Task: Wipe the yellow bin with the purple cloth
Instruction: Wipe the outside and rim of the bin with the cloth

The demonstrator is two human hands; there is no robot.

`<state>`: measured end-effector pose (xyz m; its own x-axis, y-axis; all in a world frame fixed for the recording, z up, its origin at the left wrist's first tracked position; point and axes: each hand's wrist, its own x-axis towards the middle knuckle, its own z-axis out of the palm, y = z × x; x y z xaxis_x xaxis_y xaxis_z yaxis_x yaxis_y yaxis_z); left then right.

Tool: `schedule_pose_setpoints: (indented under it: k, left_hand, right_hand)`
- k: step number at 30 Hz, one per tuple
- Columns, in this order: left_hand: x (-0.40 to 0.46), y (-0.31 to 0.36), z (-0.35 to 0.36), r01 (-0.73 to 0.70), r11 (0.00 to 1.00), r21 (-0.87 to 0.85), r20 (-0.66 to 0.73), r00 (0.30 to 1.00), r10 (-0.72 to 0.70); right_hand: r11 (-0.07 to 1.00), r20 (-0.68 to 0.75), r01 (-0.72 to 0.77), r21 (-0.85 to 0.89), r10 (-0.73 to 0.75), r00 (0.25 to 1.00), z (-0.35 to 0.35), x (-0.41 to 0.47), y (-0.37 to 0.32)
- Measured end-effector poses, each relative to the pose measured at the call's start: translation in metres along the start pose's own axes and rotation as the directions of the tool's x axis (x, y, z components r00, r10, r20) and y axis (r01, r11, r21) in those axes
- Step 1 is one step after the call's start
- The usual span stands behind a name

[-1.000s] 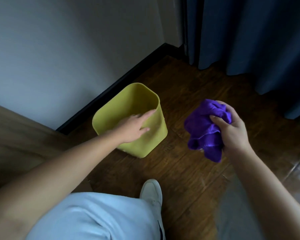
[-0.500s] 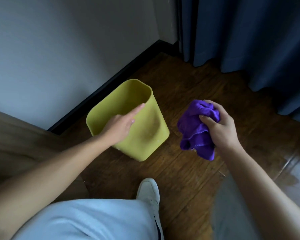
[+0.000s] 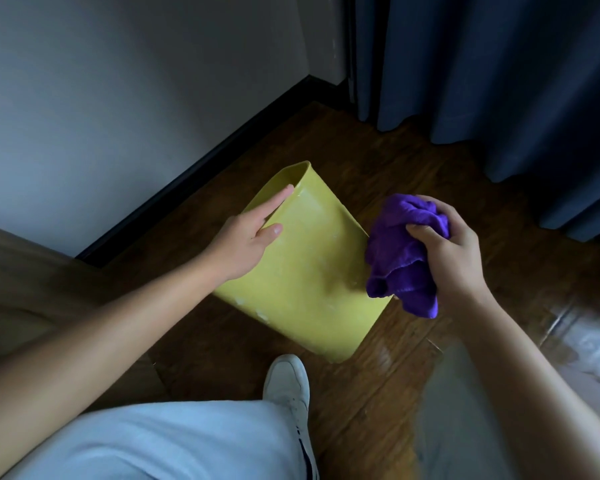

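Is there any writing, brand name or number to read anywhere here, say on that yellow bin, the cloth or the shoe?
None. No readable text shows on the yellow bin, the purple cloth, the white shoe, the wall or the curtain. The bin's pale specks are marks, not letters.

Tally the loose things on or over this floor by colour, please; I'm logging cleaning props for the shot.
Yellow: 1, the yellow bin, tilted, held at the rim by the left hand.
Purple: 1, the purple cloth, bunched in the right hand.
White: 1, the shoe.
Total: 3
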<state>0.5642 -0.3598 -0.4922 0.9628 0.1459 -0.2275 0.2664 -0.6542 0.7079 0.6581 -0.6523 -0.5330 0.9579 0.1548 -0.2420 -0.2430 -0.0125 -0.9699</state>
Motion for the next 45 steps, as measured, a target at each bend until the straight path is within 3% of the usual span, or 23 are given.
schedule_pose_setpoints:
  k: [13, 17, 22, 29, 33, 39, 45]
  left_hand:
    - [0.009, -0.006, 0.025, 0.067, 0.995, -0.069, 0.012, 0.998, -0.066]
    - [0.01, -0.011, 0.032, 0.036, 0.995, 0.092, -0.003, 0.999, -0.036]
    - [0.007, -0.008, 0.035, 0.013, 0.994, 0.111, -0.016, 1.0, -0.012]
    - [0.003, 0.001, 0.037, -0.021, 0.992, 0.126, -0.076, 0.997, 0.031]
    - [0.006, -0.008, 0.035, -0.029, 0.978, 0.207, -0.12, 0.991, 0.055]
    - [0.003, -0.013, 0.035, -0.086, 0.958, 0.273, -0.124, 0.985, 0.123]
    - [0.0, -0.024, 0.028, -0.03, 0.956, 0.291, -0.194, 0.977, 0.089]
  right_hand:
    - [0.996, -0.049, 0.006, -0.085, -0.01, 0.999, -0.009, 0.007, 0.005]
    - [0.971, -0.065, 0.138, -0.196, -0.154, 0.986, 0.0, 0.02, -0.002]
    - [0.869, -0.014, 0.321, -0.376, -0.352, 0.936, 0.033, 0.048, -0.025]
    - [0.809, 0.18, 0.467, -0.358, -0.431, 0.884, 0.091, 0.051, 0.003]
    - [0.818, 0.303, 0.495, -0.294, -0.411, 0.86, 0.104, 0.034, 0.024]
    - [0.789, 0.322, 0.499, -0.359, -0.397, 0.859, 0.104, 0.043, 0.032]
    - [0.846, 0.422, 0.4, -0.353, -0.237, 0.875, 0.114, 0.052, 0.046]
